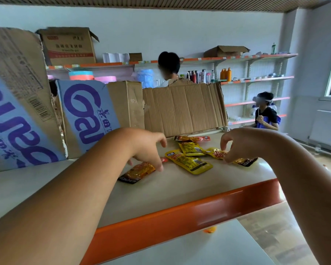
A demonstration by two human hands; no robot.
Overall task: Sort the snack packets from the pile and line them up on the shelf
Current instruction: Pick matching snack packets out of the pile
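The orange packet at the left hand has a black end. Yellow packets between both hands carry black and red print. At the right hand, a yellow-orange packet ends in black. The shelf is cream, orange-lipped. Boxes beyond the left hand are brown and pale blue with purple lettering.

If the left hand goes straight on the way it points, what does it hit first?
Probably the large yellow packet just past the left hand; depth is unclear. The cardboard sheet stands farther back.
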